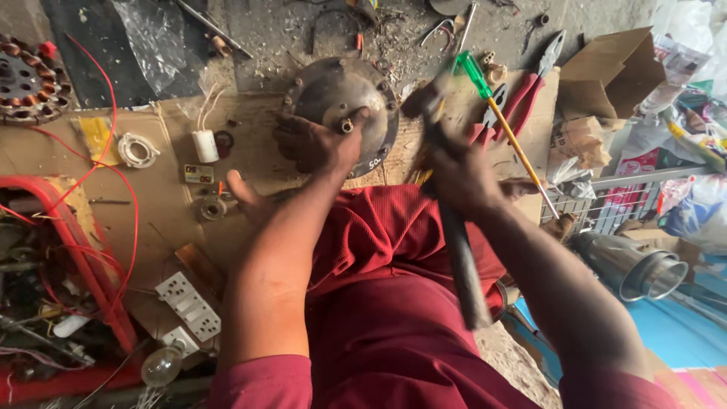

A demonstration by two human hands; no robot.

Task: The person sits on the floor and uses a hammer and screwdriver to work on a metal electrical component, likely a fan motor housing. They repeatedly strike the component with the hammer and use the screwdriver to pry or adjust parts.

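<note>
A round grey metal motor housing (318, 91) with a short shaft at its centre lies on a brown cardboard sheet (170, 227). My left hand (314, 144) rests on the housing, fingers around the shaft. My right hand (458, 178) grips a hammer (462, 257) with a dark handle; its blurred head is raised just right of the housing. A screwdriver with a green handle (473, 72) and yellow shaft lies right of the hand. My lap is in red cloth.
Red-handled pliers (522, 102) lie at the right near a cardboard box (606, 72). A copper-wound stator (26, 79), a white capacitor (204, 144), white sockets (189, 303), a bulb (161, 367), red wires and a metal cup (644, 269) lie around.
</note>
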